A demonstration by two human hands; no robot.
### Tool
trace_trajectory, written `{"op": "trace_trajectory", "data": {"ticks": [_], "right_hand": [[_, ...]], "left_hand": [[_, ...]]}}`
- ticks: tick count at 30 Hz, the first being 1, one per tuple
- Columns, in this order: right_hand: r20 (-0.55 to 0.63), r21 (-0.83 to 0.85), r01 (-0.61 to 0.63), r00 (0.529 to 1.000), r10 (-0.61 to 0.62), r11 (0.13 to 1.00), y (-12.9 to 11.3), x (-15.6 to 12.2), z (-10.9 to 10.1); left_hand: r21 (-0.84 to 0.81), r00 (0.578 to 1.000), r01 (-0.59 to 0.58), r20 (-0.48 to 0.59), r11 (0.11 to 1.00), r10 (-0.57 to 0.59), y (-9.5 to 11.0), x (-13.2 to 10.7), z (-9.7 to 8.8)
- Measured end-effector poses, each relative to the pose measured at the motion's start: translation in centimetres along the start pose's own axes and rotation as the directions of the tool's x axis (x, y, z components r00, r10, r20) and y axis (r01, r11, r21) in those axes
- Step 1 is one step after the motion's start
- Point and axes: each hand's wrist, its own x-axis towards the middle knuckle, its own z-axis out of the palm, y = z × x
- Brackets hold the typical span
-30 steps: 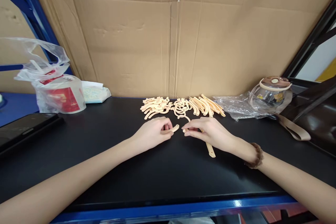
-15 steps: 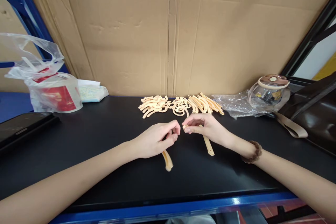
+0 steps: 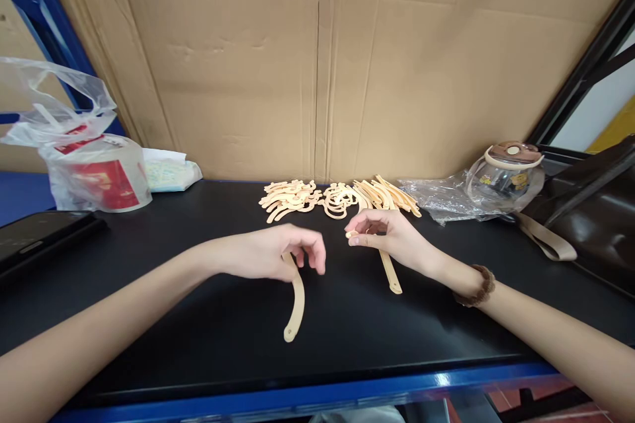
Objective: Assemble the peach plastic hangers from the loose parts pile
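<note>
My left hand (image 3: 278, 252) hangs over the black tabletop (image 3: 198, 317) with its fingers curled round the top of a curved beige plastic strip (image 3: 296, 304); the strip's holed end points down toward me. My right hand (image 3: 389, 239) pinches the upper end of a second beige strip (image 3: 389, 271) between thumb and fingers, near the left hand. Behind both hands lies a heap of beige plastic pieces (image 3: 337, 197), curved strips and rings, against the cardboard.
A cardboard sheet (image 3: 317, 66) walls the back. At the left stand a plastic bag with a red-labelled tub (image 3: 94, 175), a tissue pack (image 3: 169, 173) and a dark tablet (image 3: 34, 241). At the right are a clear jar (image 3: 506, 175) on crinkled film and a brown bag (image 3: 590, 211).
My left hand turned its strip from pointing right to hanging downward and drew left, away from the right hand. The right hand stayed almost in place with its strip.
</note>
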Motion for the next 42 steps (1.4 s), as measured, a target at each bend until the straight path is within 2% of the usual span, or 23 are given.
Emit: {"op": "trace_trajectory", "data": {"ticks": [1,3,6,9,13,16,20,23,27,31,38,42], "right_hand": [[-0.002,0.001,-0.008,1.000,0.008,1.000,0.0,0.0,0.0],[-0.003,0.019,-0.031,0.999,0.032,0.999,0.0,0.0,0.0],[-0.002,0.034,-0.053,0.999,0.053,0.998,0.1,0.0,0.2],[0.013,0.038,-0.062,0.998,0.062,0.997,0.2,0.2,0.3],[0.014,0.059,-0.071,0.997,0.070,0.996,0.3,0.2,0.2],[0.033,0.125,-0.082,0.996,0.078,0.989,0.2,0.2,0.1],[0.078,0.242,-0.111,0.992,0.095,0.964,-0.2,0.0,0.2],[0.089,0.285,-0.122,0.991,0.101,0.951,-0.7,-0.2,0.4],[0.132,0.325,-0.117,0.988,0.078,0.938,-1.0,-0.4,0.6],[0.179,0.389,-0.128,0.982,0.061,0.912,-0.9,-0.6,0.7],[0.217,0.448,-0.140,0.975,0.044,0.883,-1.4,-0.6,0.9],[0.232,0.456,-0.143,0.972,0.037,0.878,-1.4,-0.6,0.8]], "left_hand": [[0.057,0.995,0.018,0.096,0.998,-0.023,0.2,-0.4,-0.4],[0.163,0.979,0.029,0.195,0.986,-0.061,0.5,-0.9,-0.8],[0.166,0.978,-0.001,0.207,0.986,-0.034,0.5,-0.8,-0.6],[0.068,0.989,-0.001,0.147,0.998,-0.009,0.1,-0.2,0.1],[0.055,0.995,0.061,-0.081,0.997,-0.056,-0.5,0.5,1.0],[0.098,0.974,0.054,-0.226,0.994,-0.031,-0.8,0.9,1.6],[0.064,0.938,0.095,-0.341,0.993,-0.068,-0.7,1.2,2.5],[0.141,0.908,0.145,-0.413,0.979,-0.075,-0.2,1.3,3.2],[0.330,0.895,0.218,-0.444,0.918,-0.053,0.2,1.6,4.3],[0.459,0.907,0.220,-0.421,0.861,-0.008,0.0,2.0,5.0],[0.464,0.917,0.117,-0.389,0.878,0.084,-0.2,1.7,5.2],[0.474,0.922,0.097,-0.373,0.875,0.100,-0.2,1.6,5.2]]}}
